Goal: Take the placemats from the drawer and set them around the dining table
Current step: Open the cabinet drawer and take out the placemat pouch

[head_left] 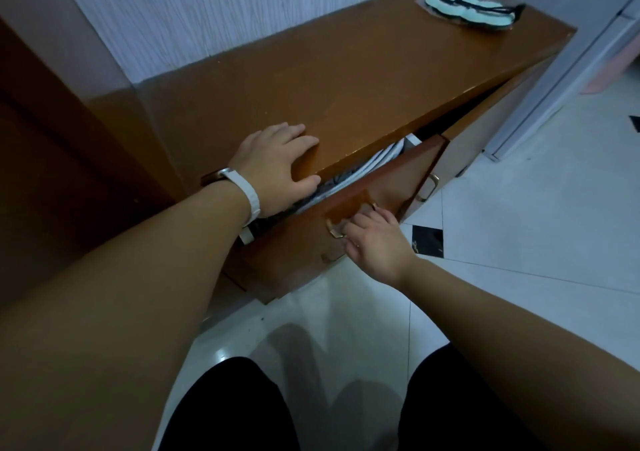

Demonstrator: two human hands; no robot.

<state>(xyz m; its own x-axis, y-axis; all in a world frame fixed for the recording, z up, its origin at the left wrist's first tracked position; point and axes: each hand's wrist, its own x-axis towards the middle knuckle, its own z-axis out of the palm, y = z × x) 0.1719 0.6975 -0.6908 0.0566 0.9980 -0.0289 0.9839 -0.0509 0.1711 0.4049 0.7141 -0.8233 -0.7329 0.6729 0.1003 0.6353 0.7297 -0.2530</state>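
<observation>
A brown wooden drawer [391, 187] of a low sideboard [346, 83] stands partly pulled out. Inside the gap lie grey and white folded placemats [349, 170], mostly hidden by the cabinet top. My left hand [277, 163], with a white wristband, rests flat on the front edge of the sideboard top, fingers apart, thumb curled under the edge. My right hand [374, 239] grips the brass drawer handle [337, 230] on the drawer front.
A pale green item in a clear packet [471, 7] lies on the far end of the sideboard top. A second brass handle [429, 187] shows on the neighbouring drawer. White tiled floor [519, 225] with black insets spreads to the right; a white door frame [554, 80] stands there.
</observation>
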